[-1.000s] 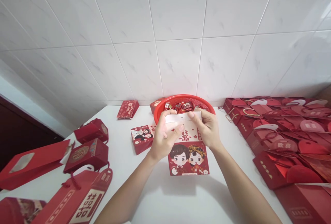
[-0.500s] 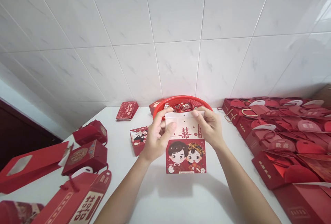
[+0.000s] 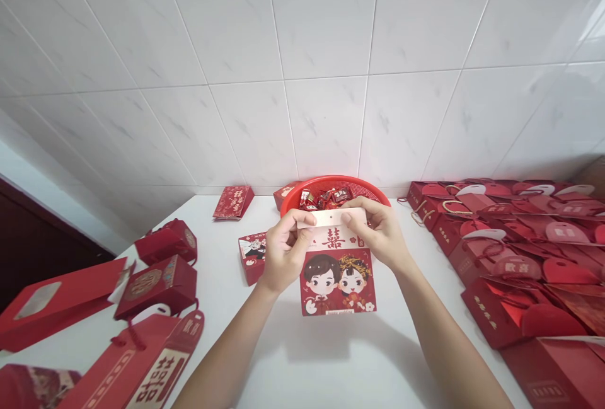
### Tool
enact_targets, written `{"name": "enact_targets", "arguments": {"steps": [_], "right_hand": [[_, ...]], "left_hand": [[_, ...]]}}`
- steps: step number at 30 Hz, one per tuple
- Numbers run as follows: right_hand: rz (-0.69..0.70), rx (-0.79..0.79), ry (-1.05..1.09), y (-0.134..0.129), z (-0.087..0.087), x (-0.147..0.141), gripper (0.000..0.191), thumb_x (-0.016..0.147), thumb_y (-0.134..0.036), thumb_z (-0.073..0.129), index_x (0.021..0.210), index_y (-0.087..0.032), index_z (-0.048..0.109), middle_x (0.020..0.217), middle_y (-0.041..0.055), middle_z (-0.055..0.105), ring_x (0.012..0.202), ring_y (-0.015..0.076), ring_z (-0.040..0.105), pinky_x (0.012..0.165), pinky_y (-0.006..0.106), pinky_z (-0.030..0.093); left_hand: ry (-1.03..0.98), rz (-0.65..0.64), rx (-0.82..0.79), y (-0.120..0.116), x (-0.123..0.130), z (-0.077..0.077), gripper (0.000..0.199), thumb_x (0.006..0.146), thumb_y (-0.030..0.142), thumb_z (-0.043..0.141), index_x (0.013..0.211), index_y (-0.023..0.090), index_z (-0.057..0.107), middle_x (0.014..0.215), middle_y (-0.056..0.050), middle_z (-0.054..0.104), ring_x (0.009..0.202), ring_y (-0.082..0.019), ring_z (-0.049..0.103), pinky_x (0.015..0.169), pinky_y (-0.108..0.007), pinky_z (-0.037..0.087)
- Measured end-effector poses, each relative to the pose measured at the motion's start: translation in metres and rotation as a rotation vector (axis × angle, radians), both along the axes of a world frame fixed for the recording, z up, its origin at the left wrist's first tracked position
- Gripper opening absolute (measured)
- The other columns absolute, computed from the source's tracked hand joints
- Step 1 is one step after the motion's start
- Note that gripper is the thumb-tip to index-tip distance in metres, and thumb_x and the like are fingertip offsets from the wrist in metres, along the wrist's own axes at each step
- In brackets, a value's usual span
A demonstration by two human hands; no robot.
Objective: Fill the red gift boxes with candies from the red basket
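Observation:
A red and cream card box (image 3: 338, 283), printed with two cartoon figures and red characters, hangs above the white table. My left hand (image 3: 288, 251) pinches the left end of its cream top flap between thumb and fingers. On the flap's right end, my right hand (image 3: 378, 232) has its thumb in front and its fingers behind. The flap's upper strip is creased. Just behind the hands is a red plastic basket (image 3: 368, 188) with wrapped sweets (image 3: 341, 195) in it.
Several red gift boxes (image 3: 491, 308) stand in rows at the right. Red bags and boxes (image 3: 158, 286) stand at the left. A small box (image 3: 253, 258) lies beside my left hand, a patterned one (image 3: 233, 201) behind it. A tiled wall (image 3: 326, 125) rises behind the table (image 3: 312, 377).
The top strip of the cream flap has been bent over, and the flap looks shorter. Both hands have moved slightly down, and more of the sweets shows behind them.

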State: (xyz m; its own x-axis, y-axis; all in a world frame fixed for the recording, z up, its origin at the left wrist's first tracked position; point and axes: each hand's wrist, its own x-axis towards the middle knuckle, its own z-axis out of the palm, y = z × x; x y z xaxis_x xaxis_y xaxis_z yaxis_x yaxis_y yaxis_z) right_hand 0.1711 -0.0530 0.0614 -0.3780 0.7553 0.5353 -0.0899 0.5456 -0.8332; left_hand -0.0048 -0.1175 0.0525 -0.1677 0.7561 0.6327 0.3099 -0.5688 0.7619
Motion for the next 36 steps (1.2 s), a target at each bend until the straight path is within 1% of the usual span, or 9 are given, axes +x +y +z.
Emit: {"name": "enact_targets", "arguments": {"steps": [4, 8, 12, 19, 24, 27, 30, 33, 36], "right_hand": [[0.001, 0.005, -0.080, 0.002, 0.003, 0.004, 0.028, 0.090, -0.044, 0.062, 0.080, -0.017, 0.065, 0.068, 0.0010, 0.058, 0.059, 0.0119, 0.050, 0.051, 0.024, 0.037], [-0.022, 0.066, -0.088, 0.002, 0.006, 0.007, 0.027, 0.092, -0.042, 0.060, 0.082, -0.017, 0.066, 0.070, 0.0010, 0.060, 0.062, 0.0120, 0.052, 0.054, 0.023, 0.039], [-0.039, 0.119, -0.086, 0.002, 0.007, 0.010, 0.024, 0.093, -0.038, 0.060, 0.082, -0.018, 0.065, 0.076, 0.0018, 0.065, 0.068, 0.0131, 0.057, 0.059, 0.024, 0.043], [0.017, 0.111, -0.116, 0.006, 0.007, 0.013, 0.029, 0.094, -0.040, 0.059, 0.076, -0.017, 0.061, 0.069, -0.0001, 0.058, 0.064, 0.0118, 0.052, 0.056, 0.023, 0.039], [0.030, 0.201, -0.152, 0.007, 0.014, 0.025, 0.032, 0.094, -0.041, 0.059, 0.074, -0.017, 0.062, 0.069, -0.0004, 0.058, 0.063, 0.0107, 0.050, 0.058, 0.023, 0.039], [-0.032, 0.248, -0.152, 0.007, 0.019, 0.035, 0.028, 0.093, -0.040, 0.062, 0.077, -0.017, 0.066, 0.070, 0.0002, 0.060, 0.065, 0.0114, 0.051, 0.060, 0.024, 0.040], [-0.127, 0.241, -0.093, 0.008, 0.022, 0.043, 0.032, 0.091, -0.043, 0.063, 0.073, -0.017, 0.065, 0.066, -0.0008, 0.057, 0.063, 0.0113, 0.049, 0.060, 0.024, 0.040], [-0.277, 0.204, 0.047, 0.012, 0.024, 0.052, 0.037, 0.089, -0.047, 0.065, 0.068, -0.017, 0.062, 0.061, -0.0023, 0.049, 0.060, 0.0108, 0.043, 0.058, 0.025, 0.037], [-0.419, 0.149, 0.187, 0.016, 0.024, 0.059, 0.036, 0.085, -0.050, 0.068, 0.070, -0.018, 0.062, 0.060, -0.0035, 0.043, 0.058, 0.0104, 0.038, 0.055, 0.025, 0.033]], "left_hand": [[-0.018, -0.013, -0.012, 0.001, -0.002, 0.000, 0.016, 0.091, 0.034, 0.061, 0.082, 0.020, 0.061, 0.060, 0.005, 0.046, 0.045, -0.007, 0.031, 0.042, -0.021, 0.025], [-0.086, -0.116, -0.055, 0.002, -0.001, 0.000, 0.015, 0.088, 0.035, 0.064, 0.093, 0.021, 0.062, 0.065, 0.004, 0.051, 0.051, -0.008, 0.040, 0.046, -0.020, 0.033], [-0.184, -0.122, -0.159, 0.003, 0.001, 0.000, 0.035, 0.086, 0.040, 0.070, 0.114, 0.022, 0.060, 0.070, 0.003, 0.058, 0.055, -0.009, 0.047, 0.052, -0.021, 0.041], [-0.196, -0.030, -0.196, 0.007, -0.001, -0.003, 0.039, 0.084, 0.048, 0.072, 0.107, 0.016, 0.070, 0.064, 0.002, 0.059, 0.058, -0.011, 0.054, 0.053, -0.021, 0.044], [-0.201, -0.138, -0.240, 0.005, 0.000, -0.003, 0.042, 0.085, 0.048, 0.071, 0.111, 0.016, 0.072, 0.086, -0.006, 0.074, 0.078, -0.019, 0.068, 0.070, -0.026, 0.055], [-0.186, -0.248, -0.305, 0.007, 0.002, -0.006, 0.046, 0.088, 0.050, 0.067, 0.119, 0.017, 0.070, 0.107, -0.010, 0.075, 0.097, -0.024, 0.070, 0.086, -0.032, 0.057], [-0.166, -0.277, -0.332, 0.018, 0.002, -0.015, 0.053, 0.090, 0.056, 0.061, 0.124, 0.017, 0.068, 0.119, -0.012, 0.072, 0.108, -0.028, 0.068, 0.094, -0.036, 0.055], [-0.100, -0.230, -0.331, 0.037, 0.001, -0.032, 0.059, 0.089, 0.063, 0.055, 0.122, 0.015, 0.068, 0.116, -0.012, 0.074, 0.108, -0.029, 0.068, 0.094, -0.038, 0.055], [0.148, -0.072, -0.286, 0.054, 0.004, -0.050, 0.050, 0.089, 0.057, 0.053, 0.109, 0.016, 0.072, 0.107, -0.010, 0.076, 0.103, -0.028, 0.070, 0.091, -0.037, 0.055]]}}
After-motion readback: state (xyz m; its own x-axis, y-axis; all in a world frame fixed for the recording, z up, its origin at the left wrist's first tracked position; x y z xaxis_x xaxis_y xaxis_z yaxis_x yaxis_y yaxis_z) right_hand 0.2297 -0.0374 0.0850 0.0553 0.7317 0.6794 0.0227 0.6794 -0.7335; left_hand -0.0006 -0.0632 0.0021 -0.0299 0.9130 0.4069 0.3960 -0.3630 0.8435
